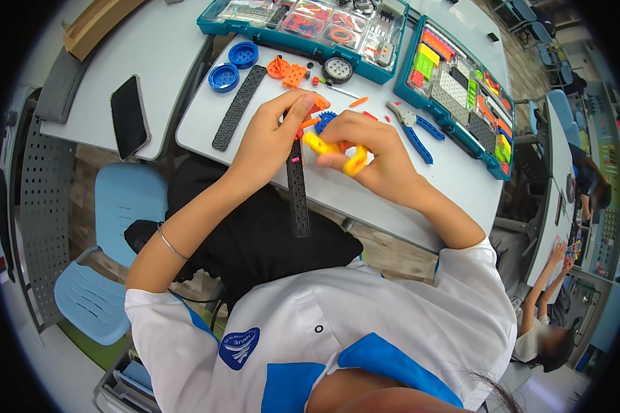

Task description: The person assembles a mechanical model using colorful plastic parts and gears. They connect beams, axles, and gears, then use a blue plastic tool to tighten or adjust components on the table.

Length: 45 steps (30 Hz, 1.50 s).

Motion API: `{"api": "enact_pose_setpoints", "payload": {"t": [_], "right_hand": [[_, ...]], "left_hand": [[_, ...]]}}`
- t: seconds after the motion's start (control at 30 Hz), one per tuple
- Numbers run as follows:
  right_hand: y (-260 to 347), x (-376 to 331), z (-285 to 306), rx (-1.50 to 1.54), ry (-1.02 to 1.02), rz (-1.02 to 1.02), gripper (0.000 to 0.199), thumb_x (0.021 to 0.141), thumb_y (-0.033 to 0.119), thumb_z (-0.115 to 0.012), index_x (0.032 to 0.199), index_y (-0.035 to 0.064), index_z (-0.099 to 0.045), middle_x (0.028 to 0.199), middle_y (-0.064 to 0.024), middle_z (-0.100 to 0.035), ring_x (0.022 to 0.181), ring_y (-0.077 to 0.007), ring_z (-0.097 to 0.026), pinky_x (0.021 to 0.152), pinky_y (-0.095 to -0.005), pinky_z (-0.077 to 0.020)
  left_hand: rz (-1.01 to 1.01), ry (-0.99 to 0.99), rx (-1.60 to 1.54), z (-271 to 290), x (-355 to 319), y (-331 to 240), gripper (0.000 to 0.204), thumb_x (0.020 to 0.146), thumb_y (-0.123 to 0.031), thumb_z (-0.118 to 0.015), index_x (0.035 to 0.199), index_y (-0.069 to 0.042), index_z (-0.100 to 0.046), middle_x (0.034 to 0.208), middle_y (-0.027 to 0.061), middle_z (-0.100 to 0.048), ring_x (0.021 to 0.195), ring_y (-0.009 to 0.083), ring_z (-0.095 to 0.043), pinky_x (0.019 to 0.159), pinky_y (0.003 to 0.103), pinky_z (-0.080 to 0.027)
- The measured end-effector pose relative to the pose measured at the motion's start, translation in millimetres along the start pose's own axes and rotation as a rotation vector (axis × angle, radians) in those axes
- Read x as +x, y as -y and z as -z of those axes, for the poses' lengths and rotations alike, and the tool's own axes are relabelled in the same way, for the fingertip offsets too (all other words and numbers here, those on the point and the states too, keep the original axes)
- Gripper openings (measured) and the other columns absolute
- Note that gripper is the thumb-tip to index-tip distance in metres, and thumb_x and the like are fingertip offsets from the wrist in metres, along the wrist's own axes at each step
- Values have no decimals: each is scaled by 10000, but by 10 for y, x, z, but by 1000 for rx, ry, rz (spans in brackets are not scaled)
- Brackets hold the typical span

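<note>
My left hand (272,141) is closed on an orange plastic building part (315,104). Hanging below its fingers is a long black perforated beam (297,196) with a small pink pin in it. My right hand (379,148) grips a yellow curved plastic piece (355,162), whose near end meets the orange and red parts by my left fingers. Just beyond both hands, a blue gear (325,121) shows partly; I cannot tell whether it is attached. Fingers hide where the parts join.
Another black perforated beam (239,108), blue wheel rims (224,78), an orange plate (294,75), a grey wheel (337,69) and blue-handled pliers (418,131) lie on the white table. Teal parts cases stand open behind (317,48) and right (455,89). A phone (129,117) lies left.
</note>
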State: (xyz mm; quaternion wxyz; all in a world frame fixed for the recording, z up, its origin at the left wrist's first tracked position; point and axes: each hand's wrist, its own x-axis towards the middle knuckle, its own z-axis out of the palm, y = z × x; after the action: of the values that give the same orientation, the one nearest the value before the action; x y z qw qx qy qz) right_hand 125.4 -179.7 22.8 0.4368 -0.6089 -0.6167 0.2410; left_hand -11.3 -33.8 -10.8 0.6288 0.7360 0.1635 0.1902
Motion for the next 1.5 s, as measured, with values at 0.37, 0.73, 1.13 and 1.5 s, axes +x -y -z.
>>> {"api": "enact_pose_setpoints", "payload": {"t": [0.37, 0.73, 1.13, 1.5], "right_hand": [[-314, 78, 327, 62, -32, -229, 292, 951, 272, -693, 1028, -9, -708, 967, -49, -696, 906, -132, -668, 806, -280, -525], [-400, 118, 429, 451, -26, -479, 332, 971, 282, -656, 1154, 6, -668, 1153, -111, -688, 1029, -149, -641, 902, -324, -509], [-353, 46, 627, 133, -102, -285, 398, 963, 343, -672, 1167, 1, -656, 1053, -78, -689, 991, -154, -662, 866, -310, -528], [-270, -253, 826, -1169, 163, -551, 432, 785, 274, -805, 1077, 19, -616, 1028, -164, -652, 975, -339, -640, 846, -424, -506]], "left_hand": [[-67, -59, 524, 279, 51, 188, 285, 1001, -172, -553, 1209, 17, -600, 1041, 144, -665, 765, 180, -663, 655, 302, -521], [-578, -137, 1104, 251, 170, -55, 212, 945, -110, -620, 1135, -27, -667, 1070, 109, -697, 912, 225, -671, 769, 312, -534], [-92, 206, -50, 199, 445, -133, 267, 979, -235, -636, 1150, -32, -660, 1120, 83, -685, 1044, 153, -661, 884, 263, -541], [-21, 46, -94, 243, 365, 10, 360, 1073, -392, -441, 1111, -54, -560, 1024, 83, -699, 983, 117, -643, 911, 243, -514]]}}
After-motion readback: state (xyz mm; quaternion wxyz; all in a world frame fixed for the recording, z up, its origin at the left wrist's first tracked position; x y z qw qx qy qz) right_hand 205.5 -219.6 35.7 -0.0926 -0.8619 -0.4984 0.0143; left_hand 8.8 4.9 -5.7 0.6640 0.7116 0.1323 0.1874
